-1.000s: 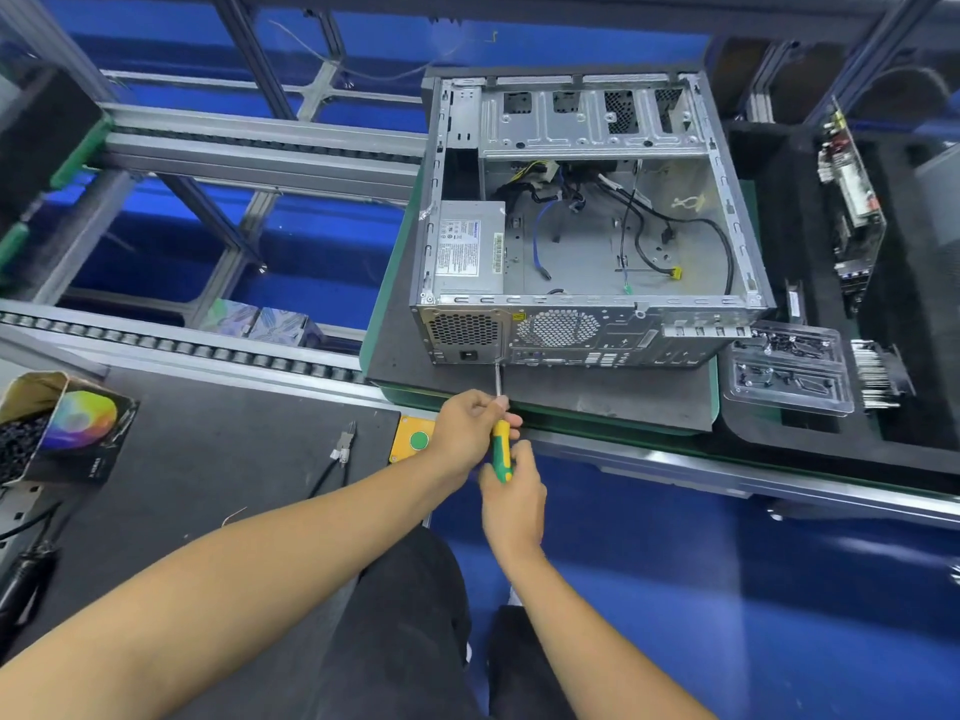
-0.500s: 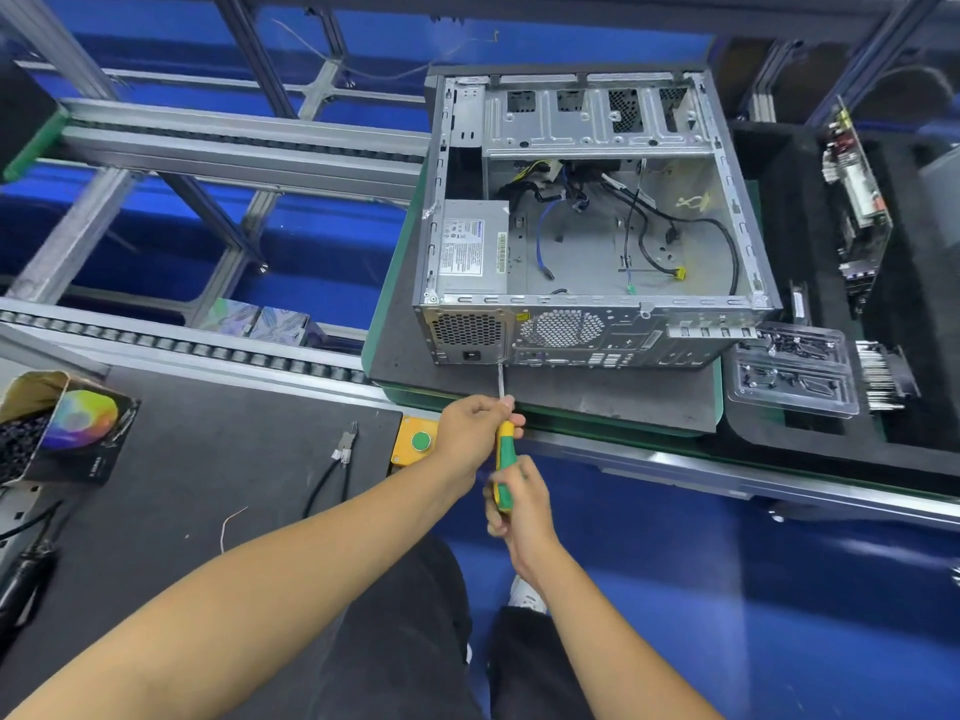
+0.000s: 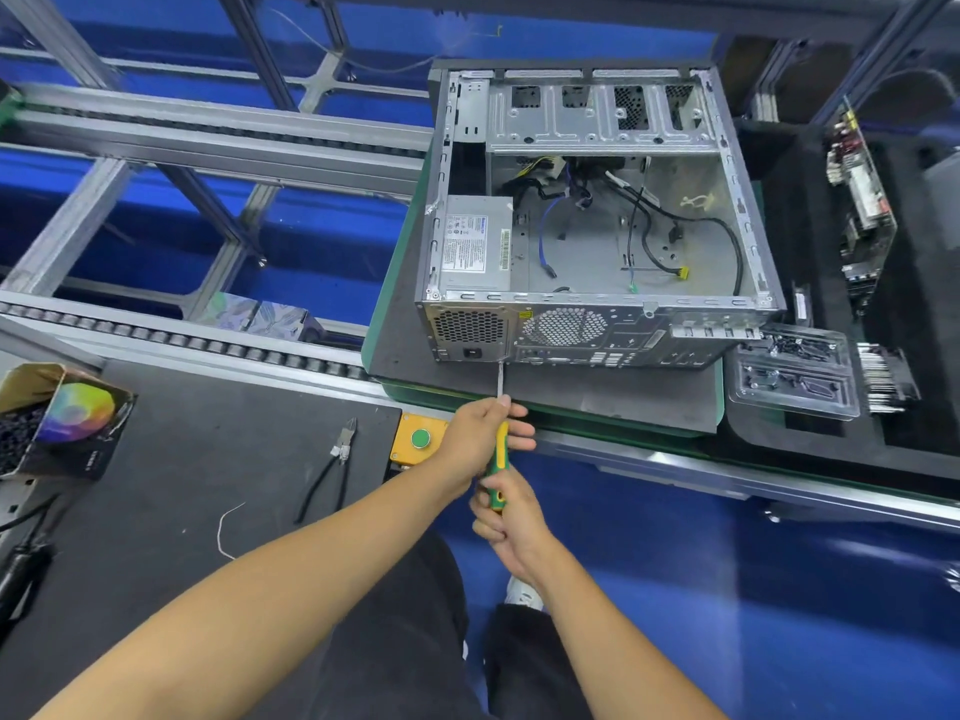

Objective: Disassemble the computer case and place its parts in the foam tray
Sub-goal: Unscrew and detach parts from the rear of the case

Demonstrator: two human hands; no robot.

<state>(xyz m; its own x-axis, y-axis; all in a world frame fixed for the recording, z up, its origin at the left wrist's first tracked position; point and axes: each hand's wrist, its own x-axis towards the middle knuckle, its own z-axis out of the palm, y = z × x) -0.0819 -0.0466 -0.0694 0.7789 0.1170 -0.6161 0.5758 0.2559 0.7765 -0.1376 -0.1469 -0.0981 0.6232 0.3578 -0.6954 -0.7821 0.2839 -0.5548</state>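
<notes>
The computer case (image 3: 597, 215) lies on its side, open face up, in the upper middle of the frame on a dark mat (image 3: 613, 392) over the green-edged surface. Its rear panel faces the person. The power supply (image 3: 475, 244) sits in the near left corner of the case, and loose cables (image 3: 649, 220) lie across its floor.

Both hands hold one green and yellow screwdriver (image 3: 498, 459) at lower centre. The left hand (image 3: 478, 433) has its fingers curled round the front of the handle near the shaft. The right hand (image 3: 511, 527) grips the butt end from below. The tip meets the bottom edge of the rear panel, just beside the power socket, probably at a screw that holds the power supply, though the screw itself is too small to make out.

The foam tray (image 3: 935, 356) fills the right edge of the frame, with a circuit board (image 3: 862, 200) standing in a slot and a clear plastic box (image 3: 795, 376) of small parts at its near left corner.

The case is stiff sheet metal, likely sharp along its folded edges. The power supply looks dense and heavy for its size; it is best held by its smooth side walls, with the cables freed first so they do not snag.
</notes>
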